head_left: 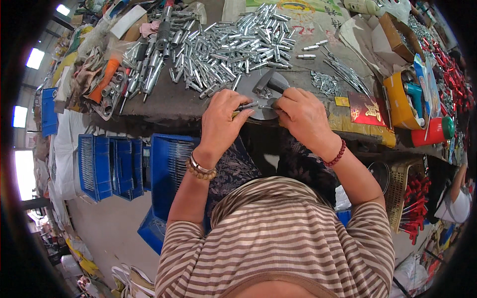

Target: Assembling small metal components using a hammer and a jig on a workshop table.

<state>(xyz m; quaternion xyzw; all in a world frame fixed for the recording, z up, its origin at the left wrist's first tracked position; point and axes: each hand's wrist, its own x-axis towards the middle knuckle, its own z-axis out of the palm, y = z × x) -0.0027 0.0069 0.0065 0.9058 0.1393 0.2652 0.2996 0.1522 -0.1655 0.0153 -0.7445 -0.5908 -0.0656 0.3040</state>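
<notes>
Both my hands meet over a round grey metal plate at the bench's near edge. My left hand is closed, its thumb and fingers pinching a slim metal piece that points to the right. Opposite it, my right hand is closed too, fingertips together beside the tip of that piece; what they pinch is too small to make out. A hammer lies on the plate just beyond my fingers. Past the plate spreads a big heap of shiny metal sleeves.
Long metal rods and small pins lie right of the plate, near a red card. A yellow container and a red jar stand farther right. Tools and rags clutter the left. Blue bins sit below the bench.
</notes>
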